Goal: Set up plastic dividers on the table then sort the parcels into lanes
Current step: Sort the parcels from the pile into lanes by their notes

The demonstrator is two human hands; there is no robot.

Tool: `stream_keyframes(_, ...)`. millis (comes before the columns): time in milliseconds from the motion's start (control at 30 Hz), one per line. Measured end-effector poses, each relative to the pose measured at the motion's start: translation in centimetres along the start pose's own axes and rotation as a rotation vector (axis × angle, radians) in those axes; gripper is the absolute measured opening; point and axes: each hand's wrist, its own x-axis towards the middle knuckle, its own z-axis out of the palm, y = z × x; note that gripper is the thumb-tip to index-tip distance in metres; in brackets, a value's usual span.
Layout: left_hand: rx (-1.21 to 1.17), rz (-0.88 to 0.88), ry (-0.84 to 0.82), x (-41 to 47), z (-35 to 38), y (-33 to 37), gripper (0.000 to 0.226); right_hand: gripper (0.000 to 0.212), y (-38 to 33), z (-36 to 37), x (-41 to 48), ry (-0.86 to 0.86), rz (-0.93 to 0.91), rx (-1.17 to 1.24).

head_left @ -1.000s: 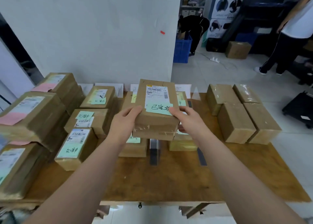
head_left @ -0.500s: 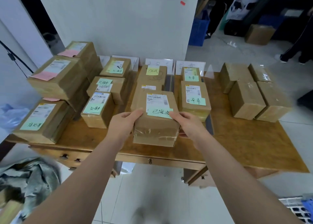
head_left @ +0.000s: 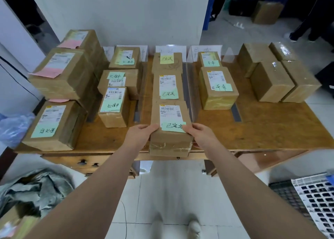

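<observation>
Even, diffuse indoor light, moderately bright; source not visible. Shadows soft and short: thin dark bands beside the parcels on the wooden table (head_left: 262, 130). Glare patches on the taped tops of the plain boxes (head_left: 276, 65) at far right and on the tape of the held parcel (head_left: 169, 146). Clear dividers (head_left: 188, 86) catch faint reflections. Strong wide-angle bowing: wall edges and table front curve toward frame margins. Corners smeared, notably the grey cloth (head_left: 32, 190) lower left. Centre labels legible, slightly soft. Background upper right dim.
</observation>
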Motion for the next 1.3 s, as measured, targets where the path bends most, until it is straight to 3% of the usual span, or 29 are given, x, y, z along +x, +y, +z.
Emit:
stream_keyframes(233,-0.036,-0.031,-0.097,2.4,-0.2,-1.6,0.016,0.049,1.9,2.2,1.7,0.081,-0.03,-0.015)
stream_keyframes(467,-0.033,-0.055,-0.133,3.9,0.5,-2.6,0.012,0.047,2.3,2.8,2.6,0.122,-0.028,-0.064)
stream_keyframes(900,0.055,-0.015,-0.096,4.5,1.0,-1.7,0.03,0.044,2.9,2.4,4.4,0.147,-0.064,-0.158)
stream_keyframes(1033,0.185,0.086,-0.046,4.0,0.9,-0.8,0.033,0.049,2.3,1.8,3.9,0.194,-0.11,-0.248)
stream_keyframes(1300,0.613,0.456,0.002,1.5,1.5,3.7,0.037,0.052,-1.1,-1.3,0.8,0.308,-0.26,-0.602)
